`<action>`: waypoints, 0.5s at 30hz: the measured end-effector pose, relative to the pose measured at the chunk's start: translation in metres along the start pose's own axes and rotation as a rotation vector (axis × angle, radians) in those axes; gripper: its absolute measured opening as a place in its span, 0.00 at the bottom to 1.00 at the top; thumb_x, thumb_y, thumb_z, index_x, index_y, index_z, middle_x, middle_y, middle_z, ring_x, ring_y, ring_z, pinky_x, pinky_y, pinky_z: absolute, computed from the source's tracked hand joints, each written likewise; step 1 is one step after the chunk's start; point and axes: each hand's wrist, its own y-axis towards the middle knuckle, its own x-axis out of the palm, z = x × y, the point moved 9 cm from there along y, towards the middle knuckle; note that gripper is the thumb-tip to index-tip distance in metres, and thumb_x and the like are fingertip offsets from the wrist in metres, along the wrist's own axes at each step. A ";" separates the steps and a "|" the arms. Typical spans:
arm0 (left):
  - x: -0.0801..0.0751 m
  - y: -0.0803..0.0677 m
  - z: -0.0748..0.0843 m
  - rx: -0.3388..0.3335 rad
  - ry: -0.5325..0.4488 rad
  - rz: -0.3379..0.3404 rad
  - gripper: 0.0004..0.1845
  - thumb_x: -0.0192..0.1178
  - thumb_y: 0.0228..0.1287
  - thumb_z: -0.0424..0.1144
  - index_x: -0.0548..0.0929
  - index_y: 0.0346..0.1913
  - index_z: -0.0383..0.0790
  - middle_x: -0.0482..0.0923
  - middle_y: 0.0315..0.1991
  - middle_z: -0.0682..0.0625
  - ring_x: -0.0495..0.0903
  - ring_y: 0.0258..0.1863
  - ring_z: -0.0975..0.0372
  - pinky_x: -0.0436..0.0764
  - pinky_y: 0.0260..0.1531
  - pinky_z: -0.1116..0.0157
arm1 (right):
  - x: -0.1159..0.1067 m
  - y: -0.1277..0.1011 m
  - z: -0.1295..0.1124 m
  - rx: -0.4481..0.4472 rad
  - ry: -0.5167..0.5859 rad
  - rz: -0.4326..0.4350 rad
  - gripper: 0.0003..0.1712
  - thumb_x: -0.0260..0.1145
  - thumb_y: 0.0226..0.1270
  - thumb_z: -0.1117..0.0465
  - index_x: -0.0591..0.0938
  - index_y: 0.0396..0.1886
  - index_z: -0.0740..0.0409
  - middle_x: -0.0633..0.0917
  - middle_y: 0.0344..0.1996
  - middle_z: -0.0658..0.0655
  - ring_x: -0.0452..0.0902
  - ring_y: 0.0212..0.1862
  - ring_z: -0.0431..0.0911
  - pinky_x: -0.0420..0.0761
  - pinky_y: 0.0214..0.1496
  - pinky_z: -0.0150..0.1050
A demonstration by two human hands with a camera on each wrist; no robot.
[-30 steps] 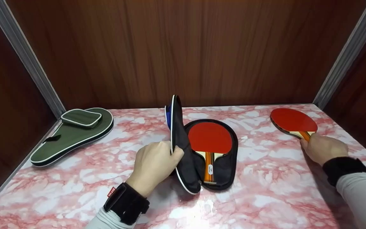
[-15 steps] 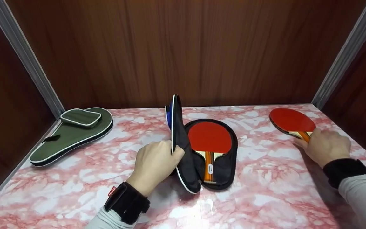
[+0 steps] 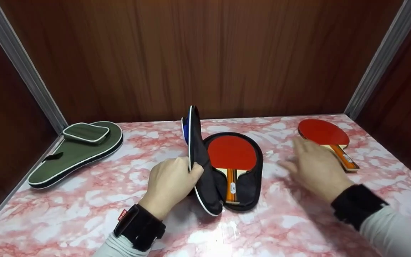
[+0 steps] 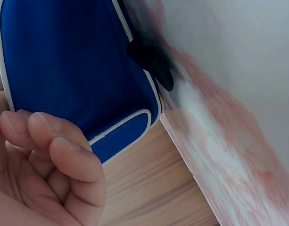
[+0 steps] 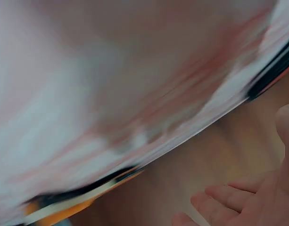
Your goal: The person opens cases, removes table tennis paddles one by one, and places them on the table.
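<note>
Black flap (image 3: 200, 150) stands gripped in left fingers (image 4: 76, 162); outstretched right fingers (image 5: 222, 207) are near one paddle (image 3: 324, 132).

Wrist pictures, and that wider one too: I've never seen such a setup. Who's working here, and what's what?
There's no robot, just a person wearing cameras. The wide picture looks forward and down from the head; the two close ones come from the left and right wrists. On the marbled table lie a green case, a loose paddle, and an open case with a second paddle inside. The left hand holds its lid up. The right hand, fingers open, holds nothing.
</note>
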 end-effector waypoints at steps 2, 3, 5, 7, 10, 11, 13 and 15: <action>0.000 0.000 0.000 0.001 -0.001 0.001 0.22 0.60 0.73 0.48 0.75 0.18 0.50 0.73 0.16 0.54 0.79 0.21 0.54 0.73 0.23 0.53 | 0.002 -0.002 -0.024 -0.024 0.039 -0.038 0.54 0.66 0.81 0.35 0.63 0.83 0.74 0.71 0.76 0.80 0.70 0.74 0.76 0.67 0.75 0.73; 0.000 -0.001 0.000 0.001 -0.001 0.000 0.22 0.60 0.73 0.48 0.76 0.18 0.50 0.73 0.16 0.54 0.79 0.21 0.54 0.73 0.23 0.53 | 0.004 -0.004 -0.035 -0.028 0.054 -0.055 0.55 0.65 0.81 0.33 0.62 0.84 0.73 0.70 0.77 0.79 0.69 0.75 0.75 0.66 0.76 0.73; 0.000 0.000 0.000 0.001 0.000 -0.001 0.22 0.61 0.73 0.48 0.75 0.18 0.50 0.73 0.16 0.54 0.79 0.21 0.54 0.73 0.23 0.53 | 0.007 -0.006 -0.056 -0.041 0.080 -0.077 0.56 0.62 0.82 0.31 0.61 0.86 0.70 0.69 0.79 0.77 0.68 0.77 0.74 0.65 0.76 0.72; 0.000 0.000 -0.001 -0.001 0.002 -0.005 0.22 0.60 0.73 0.48 0.76 0.18 0.50 0.73 0.16 0.54 0.79 0.21 0.54 0.74 0.23 0.53 | 0.009 -0.008 -0.075 -0.051 0.092 -0.087 0.57 0.61 0.81 0.29 0.62 0.86 0.69 0.68 0.80 0.75 0.68 0.78 0.72 0.66 0.77 0.72; 0.001 0.000 -0.001 -0.001 0.007 -0.006 0.22 0.60 0.73 0.48 0.75 0.18 0.50 0.73 0.16 0.54 0.79 0.21 0.54 0.74 0.23 0.53 | 0.010 -0.011 -0.096 -0.066 0.103 -0.089 0.55 0.63 0.81 0.30 0.64 0.86 0.67 0.70 0.81 0.72 0.69 0.78 0.69 0.67 0.77 0.70; 0.001 0.000 -0.001 -0.002 0.009 -0.006 0.22 0.60 0.73 0.48 0.75 0.18 0.50 0.73 0.16 0.54 0.79 0.21 0.54 0.74 0.23 0.53 | 0.010 -0.012 -0.103 -0.074 0.113 -0.084 0.54 0.63 0.80 0.30 0.66 0.85 0.67 0.71 0.80 0.71 0.70 0.78 0.69 0.68 0.77 0.69; 0.000 0.000 0.000 0.001 0.010 -0.004 0.22 0.60 0.73 0.48 0.75 0.17 0.50 0.73 0.16 0.54 0.79 0.21 0.54 0.74 0.23 0.52 | 0.010 -0.013 -0.114 -0.083 0.121 -0.085 0.53 0.64 0.80 0.30 0.69 0.84 0.65 0.73 0.79 0.68 0.71 0.77 0.67 0.69 0.77 0.68; 0.000 0.000 0.000 0.000 0.011 -0.005 0.22 0.60 0.73 0.49 0.76 0.18 0.50 0.74 0.16 0.54 0.80 0.21 0.54 0.75 0.24 0.52 | 0.010 -0.013 -0.125 -0.098 0.112 -0.079 0.51 0.64 0.79 0.29 0.73 0.82 0.64 0.77 0.76 0.66 0.73 0.76 0.66 0.70 0.76 0.67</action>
